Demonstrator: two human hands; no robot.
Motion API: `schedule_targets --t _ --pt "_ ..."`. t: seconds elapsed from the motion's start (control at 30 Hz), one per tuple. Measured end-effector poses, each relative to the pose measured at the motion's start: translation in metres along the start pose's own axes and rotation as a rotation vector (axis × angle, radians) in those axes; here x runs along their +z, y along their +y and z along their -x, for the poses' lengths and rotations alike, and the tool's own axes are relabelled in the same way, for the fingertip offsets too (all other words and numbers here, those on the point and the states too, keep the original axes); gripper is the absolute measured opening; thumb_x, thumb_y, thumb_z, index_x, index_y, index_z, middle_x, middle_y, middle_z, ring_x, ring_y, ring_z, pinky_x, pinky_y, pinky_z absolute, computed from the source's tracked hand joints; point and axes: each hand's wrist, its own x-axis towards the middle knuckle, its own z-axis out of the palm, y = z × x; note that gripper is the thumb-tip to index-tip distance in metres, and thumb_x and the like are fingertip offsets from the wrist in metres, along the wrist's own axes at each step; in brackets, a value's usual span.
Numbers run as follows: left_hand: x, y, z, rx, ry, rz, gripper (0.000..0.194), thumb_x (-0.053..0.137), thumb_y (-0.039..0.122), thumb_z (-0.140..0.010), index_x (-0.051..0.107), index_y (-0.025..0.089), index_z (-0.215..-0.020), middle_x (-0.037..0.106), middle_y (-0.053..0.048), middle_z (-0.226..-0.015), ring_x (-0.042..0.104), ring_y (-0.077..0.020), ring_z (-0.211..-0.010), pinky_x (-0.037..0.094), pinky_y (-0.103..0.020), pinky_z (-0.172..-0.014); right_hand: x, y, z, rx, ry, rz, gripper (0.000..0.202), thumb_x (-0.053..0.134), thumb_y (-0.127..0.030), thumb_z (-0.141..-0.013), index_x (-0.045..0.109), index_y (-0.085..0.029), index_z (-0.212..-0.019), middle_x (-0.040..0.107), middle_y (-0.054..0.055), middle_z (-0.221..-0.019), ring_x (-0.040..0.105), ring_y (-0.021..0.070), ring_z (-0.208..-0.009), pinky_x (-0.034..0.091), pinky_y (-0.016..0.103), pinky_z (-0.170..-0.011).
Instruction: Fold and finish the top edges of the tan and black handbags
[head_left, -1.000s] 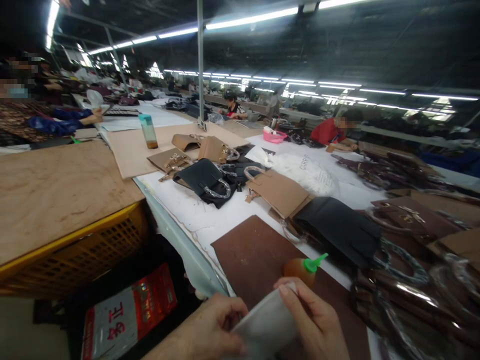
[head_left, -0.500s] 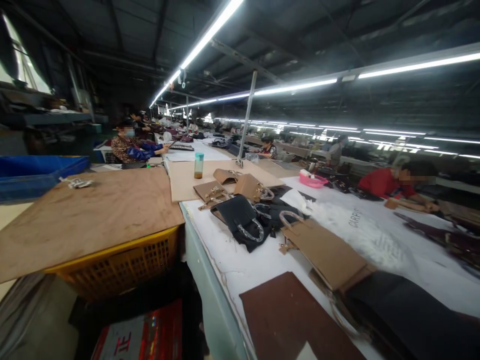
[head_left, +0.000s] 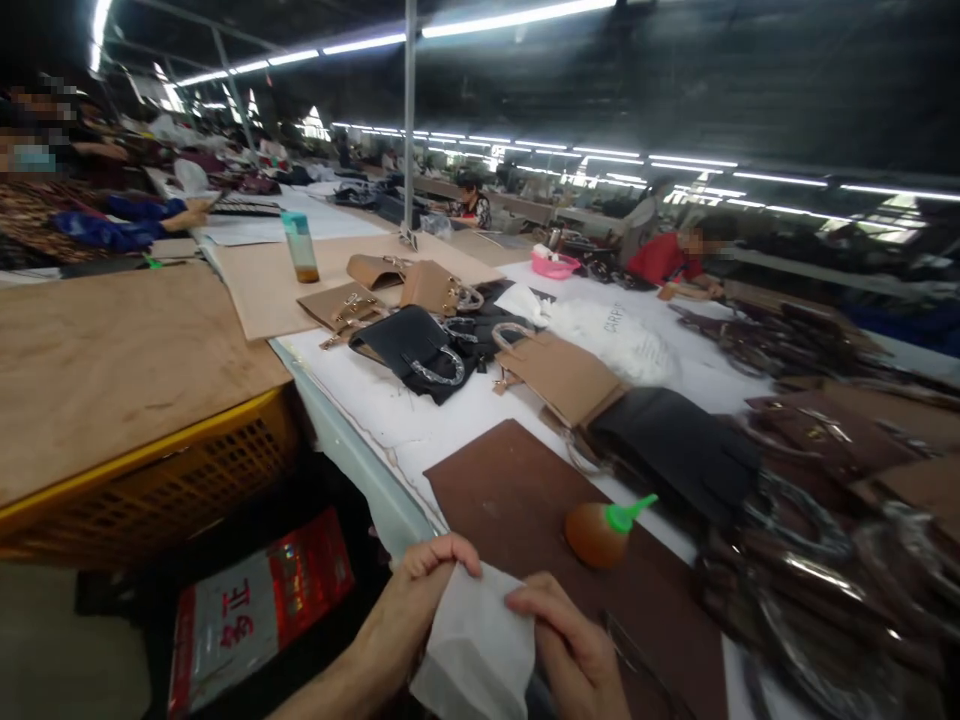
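A white sheet, cloth or paper point(head_left: 480, 640), hangs between my two hands at the bottom centre, over the near table edge. My left hand point(head_left: 426, 585) pinches its upper left corner. On the other side, my right hand point(head_left: 566, 640) grips its right edge with bent fingers. Just beyond my right hand, a squat bottle of amber liquid with a green nozzle point(head_left: 598, 533) rests on a dark brown board point(head_left: 510, 490). Near the board lie a tan handbag point(head_left: 559, 370) and a black one point(head_left: 411, 350) with wrapped handles.
Dark brown bags point(head_left: 817, 600) are piled at the right. A yellow crate point(head_left: 225, 470) under a wooden board point(head_left: 127, 350) stands at the left, a red and silver box point(head_left: 262, 600) below. A capped bottle point(head_left: 300, 248) stands farther back. Other people sit at the far left and back right.
The view has turned right and down. Both my hands have come into view with the white sheet between them, and the amber bottle now shows on the brown board.
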Motion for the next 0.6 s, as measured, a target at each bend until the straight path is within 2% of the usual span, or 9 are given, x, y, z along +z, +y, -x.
schedule_targets --t 0.1,0.2,0.27,0.37,0.47,0.53,0.6 --pt "0.000 0.003 0.001 -0.048 0.029 0.074 0.039 0.062 0.041 -0.073 0.052 0.020 -0.104 0.059 0.002 -0.061 0.053 -0.0120 -0.052 0.034 -0.020 -0.049 0.002 -0.008 -0.009 -0.070 -0.003 0.047 0.018 0.050 -0.024 -0.081 0.066 -0.022 -0.075 0.056 0.001 -0.075 0.055 0.0112 -0.063 0.044 0.018 -0.054" --pt "-0.004 0.004 0.001 -0.128 -0.079 0.143 0.051 0.053 0.056 -0.075 0.053 0.015 -0.107 0.064 -0.005 -0.075 0.060 -0.0187 -0.068 0.043 -0.028 -0.063 0.003 -0.010 -0.013 -0.140 0.010 0.129 0.019 0.047 -0.020 -0.083 0.065 -0.022 -0.077 0.054 0.001 -0.077 0.054 0.0112 -0.066 0.044 0.017 -0.056" --pt "-0.007 0.003 0.001 -0.148 -0.189 0.136 0.048 0.056 0.052 -0.076 0.058 0.011 -0.102 0.065 -0.009 -0.081 0.061 -0.0203 -0.075 0.044 -0.030 -0.071 0.002 -0.008 -0.012 -0.169 0.019 0.177 0.020 0.046 -0.019 -0.083 0.064 -0.022 -0.076 0.054 0.002 -0.078 0.054 0.0110 -0.065 0.043 0.017 -0.055" --pt "-0.009 0.003 0.003 -0.119 -0.296 0.048 0.038 0.068 0.032 -0.070 0.063 0.007 -0.098 0.066 -0.011 -0.083 0.062 -0.0193 -0.076 0.043 -0.027 -0.073 -0.002 -0.003 -0.010 -0.188 0.009 0.218 0.021 0.046 -0.021 -0.083 0.064 -0.021 -0.072 0.056 0.002 -0.078 0.054 0.0110 -0.063 0.044 0.017 -0.054" --pt "-0.007 0.004 0.004 -0.089 -0.275 -0.020 0.038 0.069 0.030 -0.069 0.063 0.007 -0.099 0.066 -0.009 -0.078 0.062 -0.0186 -0.070 0.044 -0.028 -0.069 -0.004 -0.001 -0.009 -0.045 0.042 0.140 0.019 0.049 -0.030 -0.082 0.065 -0.022 -0.089 0.061 0.006 -0.093 0.059 0.0153 -0.079 0.047 0.021 -0.067" --pt "-0.005 0.003 0.004 -0.052 -0.204 -0.068 0.038 0.068 0.032 -0.069 0.064 0.008 -0.098 0.066 -0.007 -0.073 0.060 -0.0164 -0.066 0.044 -0.026 -0.065 -0.003 -0.001 -0.009 0.130 0.015 -0.042 0.035 0.052 -0.040 -0.080 0.057 -0.023 -0.110 0.061 0.007 -0.102 0.059 0.0184 -0.086 0.049 0.026 -0.073" --pt "-0.006 0.002 0.004 -0.014 -0.158 -0.126 0.034 0.068 0.033 -0.069 0.065 0.009 -0.093 0.064 -0.005 -0.070 0.056 -0.0128 -0.061 0.042 -0.023 -0.061 0.002 0.000 -0.007 0.263 -0.092 -0.245 0.050 0.058 -0.049 -0.074 0.053 -0.023 -0.116 0.064 0.006 -0.095 0.061 0.0196 -0.079 0.049 0.030 -0.070"
